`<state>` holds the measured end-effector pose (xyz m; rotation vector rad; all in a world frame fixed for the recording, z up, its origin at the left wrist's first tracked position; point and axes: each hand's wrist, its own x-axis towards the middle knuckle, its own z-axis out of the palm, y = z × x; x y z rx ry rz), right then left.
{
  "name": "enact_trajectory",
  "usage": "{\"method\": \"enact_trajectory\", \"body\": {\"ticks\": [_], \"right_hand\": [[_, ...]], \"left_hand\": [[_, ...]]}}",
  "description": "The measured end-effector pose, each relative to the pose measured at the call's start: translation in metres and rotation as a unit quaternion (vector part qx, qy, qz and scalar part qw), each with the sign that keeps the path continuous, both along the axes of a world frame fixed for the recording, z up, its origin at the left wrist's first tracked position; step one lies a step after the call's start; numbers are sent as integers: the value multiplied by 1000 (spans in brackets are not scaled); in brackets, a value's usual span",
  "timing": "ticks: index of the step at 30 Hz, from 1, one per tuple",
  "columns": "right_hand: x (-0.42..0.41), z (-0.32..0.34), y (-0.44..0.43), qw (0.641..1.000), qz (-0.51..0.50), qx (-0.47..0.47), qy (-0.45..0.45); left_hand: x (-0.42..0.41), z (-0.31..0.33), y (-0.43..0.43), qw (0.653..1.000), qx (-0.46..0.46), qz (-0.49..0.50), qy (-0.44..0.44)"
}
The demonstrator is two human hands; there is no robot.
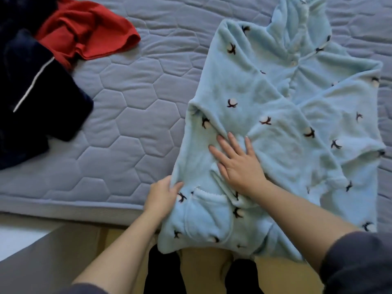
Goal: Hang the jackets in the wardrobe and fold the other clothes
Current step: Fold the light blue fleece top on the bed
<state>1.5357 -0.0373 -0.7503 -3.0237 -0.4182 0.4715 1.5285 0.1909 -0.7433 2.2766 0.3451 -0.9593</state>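
Fleece robe (265,128) on mattress (118,115): left hand (163,195) pinches its edge, right hand (237,162) lies flat

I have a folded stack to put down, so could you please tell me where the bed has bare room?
The widest free patch of mattress lies between the navy garment and the blue fleece, below the red top. The right side is crowded by the fleece, with both hands on it.
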Motion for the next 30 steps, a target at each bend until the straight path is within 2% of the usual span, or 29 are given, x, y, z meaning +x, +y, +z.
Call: {"method": "enact_trajectory", "body": {"ticks": [3,6,8,12,14,16,18,20,24,26,28,30], "right_hand": [[-8,4,10,997,-75,-4,9],[-28,16,22,994,-106,37,16],[-58,24,20,989,-125,68,41],[-130,40,3,974,-176,80,115],[-167,50,-6,960,-222,101,140],[-201,60,-20,930,-312,139,133],[-232,66,-35,879,-436,163,103],[-257,70,-49,795,-579,168,70],[-296,65,-76,542,-815,205,22],[-305,58,-89,448,-860,245,15],[-314,55,-104,396,-876,275,-1],[-321,53,-121,383,-876,293,-7]], "left_hand": [[-15,3,3,997,50,61,-24],[-28,16,4,992,-4,122,-27],[-51,28,14,989,-51,138,-4],[-121,40,37,990,-62,103,79],[-145,49,39,981,-65,152,101],[-158,58,38,965,-63,230,109],[-163,61,36,946,-76,292,119],[-165,61,36,933,-97,318,137],[-172,57,30,938,-118,300,131],[-175,57,28,936,-128,308,112],[-182,52,24,926,-150,332,97],[-188,43,20,911,-177,366,73]]}}
